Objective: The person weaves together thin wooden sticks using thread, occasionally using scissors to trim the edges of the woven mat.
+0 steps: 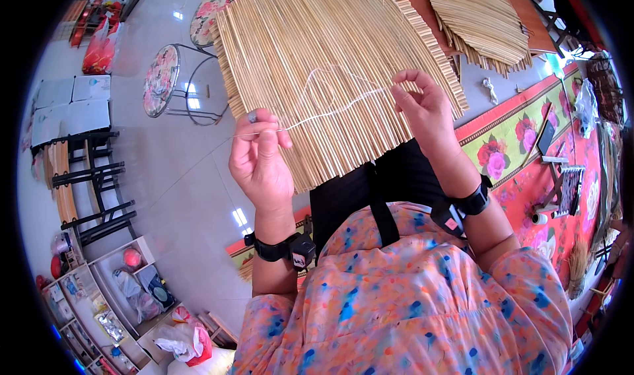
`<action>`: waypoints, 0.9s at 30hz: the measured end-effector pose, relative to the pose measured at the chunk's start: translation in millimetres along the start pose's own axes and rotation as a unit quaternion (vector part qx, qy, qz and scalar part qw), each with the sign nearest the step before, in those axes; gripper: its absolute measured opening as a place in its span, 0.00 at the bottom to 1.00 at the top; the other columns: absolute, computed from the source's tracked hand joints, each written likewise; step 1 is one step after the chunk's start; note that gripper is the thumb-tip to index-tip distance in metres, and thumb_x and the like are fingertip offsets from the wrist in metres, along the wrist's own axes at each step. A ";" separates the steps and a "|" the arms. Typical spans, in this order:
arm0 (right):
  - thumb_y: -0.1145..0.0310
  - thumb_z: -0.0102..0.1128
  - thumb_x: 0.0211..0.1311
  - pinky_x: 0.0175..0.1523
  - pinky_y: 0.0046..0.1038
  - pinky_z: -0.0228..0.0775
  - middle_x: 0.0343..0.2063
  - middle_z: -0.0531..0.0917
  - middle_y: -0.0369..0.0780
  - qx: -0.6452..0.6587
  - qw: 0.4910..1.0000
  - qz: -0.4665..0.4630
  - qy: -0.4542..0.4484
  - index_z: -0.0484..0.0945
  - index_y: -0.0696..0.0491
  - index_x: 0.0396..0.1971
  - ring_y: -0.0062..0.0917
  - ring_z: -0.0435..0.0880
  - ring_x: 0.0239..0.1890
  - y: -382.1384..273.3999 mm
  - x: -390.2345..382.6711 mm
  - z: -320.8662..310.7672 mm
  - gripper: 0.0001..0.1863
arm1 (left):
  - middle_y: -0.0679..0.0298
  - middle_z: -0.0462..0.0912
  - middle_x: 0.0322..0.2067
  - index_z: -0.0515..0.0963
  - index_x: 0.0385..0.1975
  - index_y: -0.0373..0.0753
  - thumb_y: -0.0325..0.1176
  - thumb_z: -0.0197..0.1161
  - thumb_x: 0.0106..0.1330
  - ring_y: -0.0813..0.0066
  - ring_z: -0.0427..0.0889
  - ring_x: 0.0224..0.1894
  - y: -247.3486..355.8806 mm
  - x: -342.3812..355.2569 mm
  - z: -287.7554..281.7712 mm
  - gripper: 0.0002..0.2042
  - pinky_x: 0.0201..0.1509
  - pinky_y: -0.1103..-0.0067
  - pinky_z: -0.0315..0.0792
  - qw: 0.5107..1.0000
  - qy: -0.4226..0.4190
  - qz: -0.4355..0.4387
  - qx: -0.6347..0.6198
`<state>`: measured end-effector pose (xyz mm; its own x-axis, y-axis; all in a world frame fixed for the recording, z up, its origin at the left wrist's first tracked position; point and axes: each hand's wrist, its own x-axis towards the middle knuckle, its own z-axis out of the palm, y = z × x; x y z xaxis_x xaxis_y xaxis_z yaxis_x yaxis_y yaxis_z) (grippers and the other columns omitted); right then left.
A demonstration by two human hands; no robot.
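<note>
A white thread (333,113) runs between my two hands, sagging a little, over a mat of straw-coloured stalks (330,58). My left hand (262,157) is above the mat's near left edge, thumb and fingers pinched on the thread; a ring-like grey metal piece (252,117) sits on one finger. From these fingers a very fine line trails toward the lower left. Higher and to the right, my right hand (424,107) pinches the thread's other stretch between thumb and forefinger. A loose loop of thread lies over the stalks between the hands. The mat's near edge rests over my lap.
A second stalk bundle (482,22) lies on a reddish-brown table (538,28) at the far right. Flower-patterned round stools (162,81) stand at the left. A floral rug (502,144) covers the floor at right. Shelves (109,309) with bags are at the lower left.
</note>
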<state>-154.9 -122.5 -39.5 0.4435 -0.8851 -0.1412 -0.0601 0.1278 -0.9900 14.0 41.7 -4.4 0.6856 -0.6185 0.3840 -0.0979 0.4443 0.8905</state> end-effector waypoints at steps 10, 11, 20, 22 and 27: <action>0.68 0.52 0.73 0.34 0.17 0.70 0.35 0.79 0.36 0.142 0.909 -0.065 -0.386 0.72 0.61 0.54 0.13 0.74 0.27 -30.2 -32.8 31.0 0.16 | 0.58 0.81 0.34 0.81 0.36 0.36 0.26 0.63 0.66 0.74 0.75 0.41 9.7 8.7 28.7 0.03 0.40 0.81 0.71 0.985 -0.128 0.016 0.117; 0.67 0.53 0.73 0.30 0.16 0.65 0.26 0.77 0.32 0.130 0.902 -0.020 -0.411 0.77 0.60 0.43 0.11 0.71 0.24 -30.5 -32.0 30.0 0.11 | 0.58 0.81 0.33 0.80 0.37 0.36 0.27 0.62 0.68 0.74 0.75 0.41 13.0 10.0 27.5 0.03 0.39 0.81 0.71 0.993 -0.108 -0.038 0.028; 0.66 0.57 0.71 0.28 0.18 0.63 0.22 0.77 0.29 0.027 0.934 -0.026 -0.355 0.81 0.58 0.33 0.10 0.70 0.23 -22.2 -32.7 -40.5 0.11 | 0.59 0.77 0.35 0.75 0.39 0.34 0.35 0.56 0.73 0.78 0.76 0.30 44.1 55.7 -99.3 0.09 0.38 0.86 0.74 0.968 0.101 -0.052 -0.222; 0.65 0.57 0.71 0.28 0.18 0.63 0.22 0.77 0.29 -0.003 0.942 -0.015 -0.335 0.81 0.58 0.33 0.10 0.70 0.23 -22.3 -37.3 -67.6 0.12 | 0.60 0.77 0.35 0.74 0.41 0.30 0.35 0.57 0.73 0.78 0.78 0.33 54.7 71.5 -145.8 0.11 0.39 0.85 0.76 0.979 0.144 0.021 -0.144; 0.68 0.57 0.70 0.27 0.16 0.62 0.22 0.77 0.30 -0.033 0.961 0.036 -0.271 0.81 0.59 0.33 0.10 0.71 0.23 -20.8 -51.9 -130.4 0.10 | 0.58 0.79 0.31 0.72 0.35 0.31 0.26 0.53 0.71 0.69 0.80 0.33 77.9 109.6 -233.2 0.05 0.42 0.79 0.78 0.932 0.290 0.104 -0.190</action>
<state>-293.3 -137.5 -12.0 0.8362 -0.5089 -0.2045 -0.1563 0.1363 -0.9783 249.8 159.7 50.1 0.9657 -0.0872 0.2447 -0.0862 0.7809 0.6187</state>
